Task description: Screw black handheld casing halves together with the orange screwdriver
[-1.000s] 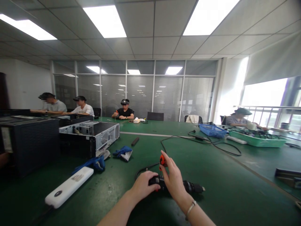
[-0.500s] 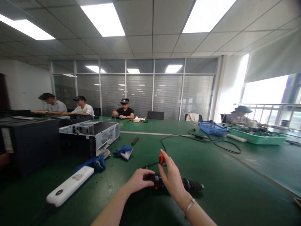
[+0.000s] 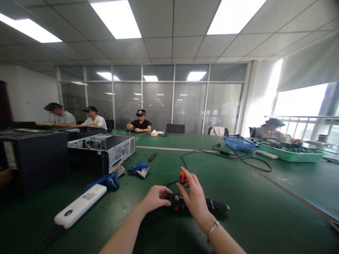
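Observation:
A black electric drill (image 3: 176, 200) lies sideways on the green table, its chuck pointing right. At its rear end is my left hand (image 3: 156, 198), with thumb and fingers closed around that end. My right hand (image 3: 195, 197) reaches over the drill's middle and hides part of it. Between its thumb and fingers, just beyond the drill, is an orange-and-black handle (image 3: 182, 177); its exact kind is unclear. A thin dark line, cord or shaft, runs left from this handle.
A white power strip (image 3: 81, 205), blue gloves (image 3: 139, 168) and a dark bar (image 3: 153, 156) lie left. Beyond them stands an opened computer case (image 3: 119, 155). A black cable (image 3: 201, 152) runs toward a blue basket (image 3: 239, 144) and a green basket (image 3: 293, 155). Several people sit around.
The left hand's fingers have shifted slightly at the drill's rear end. The orange-and-black handle has turned a little between the right fingers. The drill stays about where it was.

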Action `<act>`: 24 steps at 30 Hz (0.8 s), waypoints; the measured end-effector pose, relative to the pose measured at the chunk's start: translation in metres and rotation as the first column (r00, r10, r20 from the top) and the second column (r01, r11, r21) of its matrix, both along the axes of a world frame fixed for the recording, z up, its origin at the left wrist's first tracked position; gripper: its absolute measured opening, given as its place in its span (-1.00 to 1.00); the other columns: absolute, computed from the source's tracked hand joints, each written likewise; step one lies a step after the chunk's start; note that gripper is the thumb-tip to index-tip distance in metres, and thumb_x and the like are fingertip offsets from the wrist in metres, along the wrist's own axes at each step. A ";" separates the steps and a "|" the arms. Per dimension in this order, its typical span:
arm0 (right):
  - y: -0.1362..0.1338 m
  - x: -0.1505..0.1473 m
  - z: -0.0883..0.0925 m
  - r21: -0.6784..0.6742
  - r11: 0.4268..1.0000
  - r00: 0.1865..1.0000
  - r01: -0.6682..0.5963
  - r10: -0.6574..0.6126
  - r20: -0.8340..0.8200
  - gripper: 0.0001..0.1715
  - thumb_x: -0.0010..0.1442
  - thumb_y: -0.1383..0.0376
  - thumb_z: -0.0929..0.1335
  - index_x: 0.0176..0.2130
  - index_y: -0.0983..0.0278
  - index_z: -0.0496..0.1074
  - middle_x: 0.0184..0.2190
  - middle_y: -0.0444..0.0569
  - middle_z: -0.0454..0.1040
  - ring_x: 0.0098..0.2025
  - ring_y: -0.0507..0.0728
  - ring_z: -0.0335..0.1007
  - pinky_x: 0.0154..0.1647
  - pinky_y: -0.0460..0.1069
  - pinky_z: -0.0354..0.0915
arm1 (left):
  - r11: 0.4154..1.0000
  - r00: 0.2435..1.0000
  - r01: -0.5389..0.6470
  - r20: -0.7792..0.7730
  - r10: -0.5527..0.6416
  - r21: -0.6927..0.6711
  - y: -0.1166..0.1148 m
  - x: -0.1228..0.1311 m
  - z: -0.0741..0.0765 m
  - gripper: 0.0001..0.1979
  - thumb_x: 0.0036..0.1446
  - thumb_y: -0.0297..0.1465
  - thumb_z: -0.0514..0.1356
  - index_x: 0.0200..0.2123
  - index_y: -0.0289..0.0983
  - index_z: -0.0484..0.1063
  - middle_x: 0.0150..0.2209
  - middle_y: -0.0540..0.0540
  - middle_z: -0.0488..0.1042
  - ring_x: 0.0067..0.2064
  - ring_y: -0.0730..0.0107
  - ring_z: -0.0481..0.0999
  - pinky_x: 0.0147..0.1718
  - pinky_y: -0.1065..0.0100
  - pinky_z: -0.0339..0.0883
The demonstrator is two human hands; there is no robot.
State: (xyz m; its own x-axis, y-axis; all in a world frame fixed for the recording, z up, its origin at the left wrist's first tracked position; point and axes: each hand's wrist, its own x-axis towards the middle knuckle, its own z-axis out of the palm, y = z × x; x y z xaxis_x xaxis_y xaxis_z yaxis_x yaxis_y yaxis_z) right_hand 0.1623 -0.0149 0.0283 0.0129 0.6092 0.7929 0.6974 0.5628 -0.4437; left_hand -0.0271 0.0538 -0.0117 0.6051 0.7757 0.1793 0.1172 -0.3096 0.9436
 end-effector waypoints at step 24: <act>-0.002 -0.005 -0.013 0.244 0.968 0.996 -0.061 0.076 -0.054 -0.44 0.26 0.32 0.27 0.22 0.16 0.13 -0.11 0.04 0.45 -0.16 0.14 0.47 -0.12 0.07 0.44 | 0.994 0.993 -0.107 0.056 0.105 0.032 -0.011 0.019 -0.004 -0.74 -0.26 -0.46 0.41 -0.37 -0.35 0.60 -0.30 -0.09 0.62 -0.22 0.12 0.59 -0.13 0.23 0.41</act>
